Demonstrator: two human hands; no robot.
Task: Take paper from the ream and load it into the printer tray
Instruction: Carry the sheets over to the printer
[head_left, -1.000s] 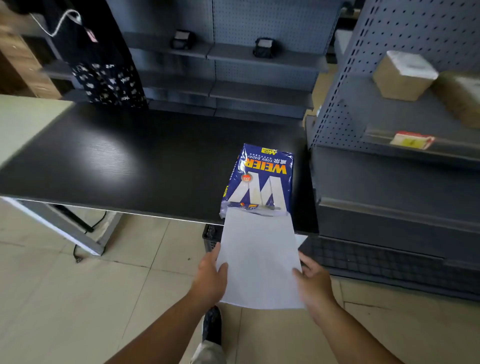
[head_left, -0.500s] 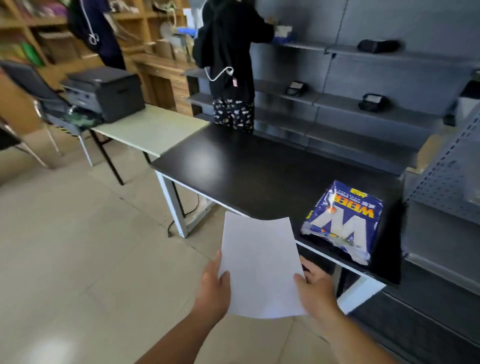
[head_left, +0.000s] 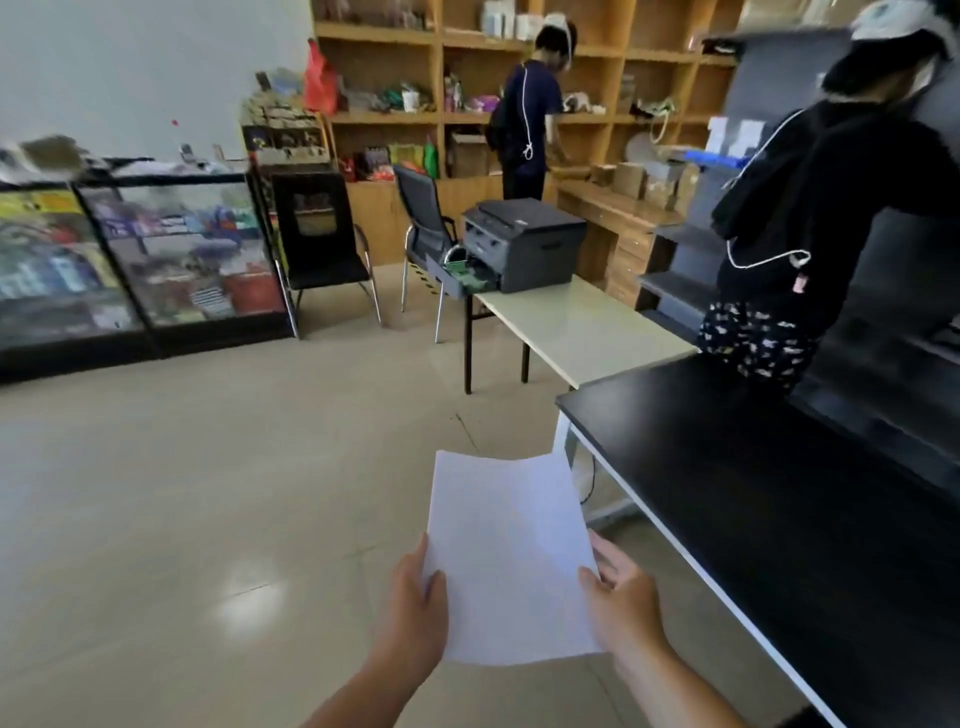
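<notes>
I hold a thin stack of white paper (head_left: 511, 551) in front of me over the floor. My left hand (head_left: 418, 618) grips its left edge and my right hand (head_left: 621, 603) grips its right edge. Far ahead a dark grey printer (head_left: 524, 241) stands on the far end of a pale table (head_left: 582, 327). Its paper tray (head_left: 460, 278) is pulled out at the front left, over the table's end. The ream is out of view.
A black table (head_left: 779, 499) runs along my right. A person in dark clothes (head_left: 810, 218) stands behind it, another (head_left: 530, 109) at wooden shelves beyond the printer. Two black chairs (head_left: 322, 249) and a glass display case (head_left: 130, 265) stand left; tiled floor lies between.
My view has swung left, away from the blue ream on the black table, which has left the frame. The printer has come into the middle. Both hands still hold the paper.
</notes>
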